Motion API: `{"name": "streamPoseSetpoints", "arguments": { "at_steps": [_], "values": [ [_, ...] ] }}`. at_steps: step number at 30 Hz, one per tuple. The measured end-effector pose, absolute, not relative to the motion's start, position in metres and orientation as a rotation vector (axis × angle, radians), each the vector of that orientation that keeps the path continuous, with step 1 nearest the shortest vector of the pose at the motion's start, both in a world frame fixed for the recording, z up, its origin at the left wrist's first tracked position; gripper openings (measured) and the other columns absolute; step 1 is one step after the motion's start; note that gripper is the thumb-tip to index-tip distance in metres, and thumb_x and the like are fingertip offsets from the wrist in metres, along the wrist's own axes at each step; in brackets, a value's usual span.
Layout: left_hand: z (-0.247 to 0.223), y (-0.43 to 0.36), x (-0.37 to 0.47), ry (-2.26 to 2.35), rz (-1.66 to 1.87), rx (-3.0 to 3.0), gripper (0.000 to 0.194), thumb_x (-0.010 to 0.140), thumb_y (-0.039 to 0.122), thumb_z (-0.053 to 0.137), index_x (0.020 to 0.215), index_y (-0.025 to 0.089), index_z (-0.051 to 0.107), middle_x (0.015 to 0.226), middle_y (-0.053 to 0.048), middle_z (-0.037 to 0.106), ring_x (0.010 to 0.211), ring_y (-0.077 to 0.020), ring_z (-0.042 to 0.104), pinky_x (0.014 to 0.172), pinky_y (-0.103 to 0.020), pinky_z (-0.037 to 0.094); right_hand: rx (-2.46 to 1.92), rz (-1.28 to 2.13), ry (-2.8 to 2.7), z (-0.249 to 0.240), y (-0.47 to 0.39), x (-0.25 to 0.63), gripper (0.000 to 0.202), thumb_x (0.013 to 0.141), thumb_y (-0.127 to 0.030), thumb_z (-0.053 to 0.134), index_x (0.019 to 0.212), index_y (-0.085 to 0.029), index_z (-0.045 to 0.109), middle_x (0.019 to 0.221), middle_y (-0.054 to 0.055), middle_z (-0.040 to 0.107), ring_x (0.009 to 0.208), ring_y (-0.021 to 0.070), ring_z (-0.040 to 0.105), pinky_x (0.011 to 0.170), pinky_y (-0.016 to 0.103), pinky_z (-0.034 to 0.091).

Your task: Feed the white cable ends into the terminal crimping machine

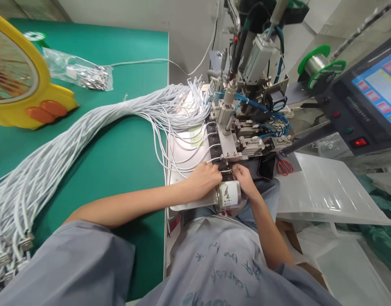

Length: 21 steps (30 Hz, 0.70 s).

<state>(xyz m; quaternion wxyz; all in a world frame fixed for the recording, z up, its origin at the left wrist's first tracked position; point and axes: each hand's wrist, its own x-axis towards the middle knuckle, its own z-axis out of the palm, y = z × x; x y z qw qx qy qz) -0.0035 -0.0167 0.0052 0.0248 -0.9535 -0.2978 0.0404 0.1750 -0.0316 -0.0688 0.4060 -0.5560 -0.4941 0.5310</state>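
My left hand (pixel 204 179) is closed at the front of the machine's black fixture row (pixel 214 145), fingers curled by a white cable (pixel 226 171). Across from it, my right hand (pixel 243 177) pinches at the cable's end, where a small metal part shows between thumb and fingertips. Several other white cables run from a large bundle (pixel 109 112) into the fixtures behind my hands. Just in front of my hands sits a clear container with a white label (pixel 230 194). What lies inside my left fingers is mostly hidden.
The machine (pixel 229 106) with blue air tubes rises behind my hands. A solder wire spool (pixel 319 63) and a control screen (pixel 380 80) are right. A phone (pixel 266 165) and red scissors (pixel 285 167) lie nearby. A yellow fan (pixel 39 102) and a bag of metal parts (pixel 83 74) are left.
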Motion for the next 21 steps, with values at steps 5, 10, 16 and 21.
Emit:
{"name": "streamPoseSetpoints", "arguments": {
  "at_steps": [5, 10, 16, 21],
  "values": [
    [0.005, -0.021, -0.006, -0.978, 0.074, -2.955, 0.016, 0.082, 0.005, 0.05, 0.077, 0.01, 0.064, 0.083, -0.013, 0.06, 0.076, -0.0235, 0.062, 0.054, -0.032, 0.044, -1.469, 1.289, -1.173, -0.077, -0.031, 0.179, 0.036, 0.077, -0.051, 0.05, 0.062, -0.021, 0.038, 0.052, -0.007, 0.034, 0.047, 0.0076, 0.032, 0.044, 0.022, 0.027],
    [0.003, -0.017, -0.007, -1.056, 0.116, -2.958, 0.019, 0.08, 0.0, 0.048, 0.084, 0.009, 0.064, 0.081, -0.013, 0.061, 0.072, -0.0235, 0.063, 0.049, -0.03, 0.043, -1.455, 0.842, -0.97, -0.062, -0.055, 0.174, 0.032, 0.083, -0.04, 0.049, 0.062, -0.02, 0.037, 0.054, -0.007, 0.03, 0.047, 0.0066, 0.029, 0.043, 0.021, 0.024],
    [0.004, 0.007, -0.011, -1.279, 0.146, -2.92, 0.02, 0.081, 0.005, 0.046, 0.087, 0.011, 0.064, 0.084, -0.012, 0.064, 0.071, -0.023, 0.064, 0.052, -0.03, 0.041, -1.142, 0.523, -1.424, -0.047, -0.095, 0.129, 0.021, 0.088, -0.02, 0.044, 0.068, -0.017, 0.049, 0.059, -0.003, 0.045, 0.054, 0.0075, 0.043, 0.052, 0.02, 0.034],
    [0.018, 0.059, -0.038, -1.466, -0.129, -2.729, 0.023, 0.087, 0.022, 0.044, 0.091, 0.014, 0.065, 0.094, -0.011, 0.063, 0.086, -0.0242, 0.061, 0.065, -0.032, 0.043, -1.14, 0.373, -1.799, -0.055, -0.093, 0.107, 0.015, 0.086, -0.013, 0.048, 0.074, -0.015, 0.058, 0.058, -0.002, 0.05, 0.051, 0.007, 0.04, 0.051, 0.021, 0.032]
  ]
}}
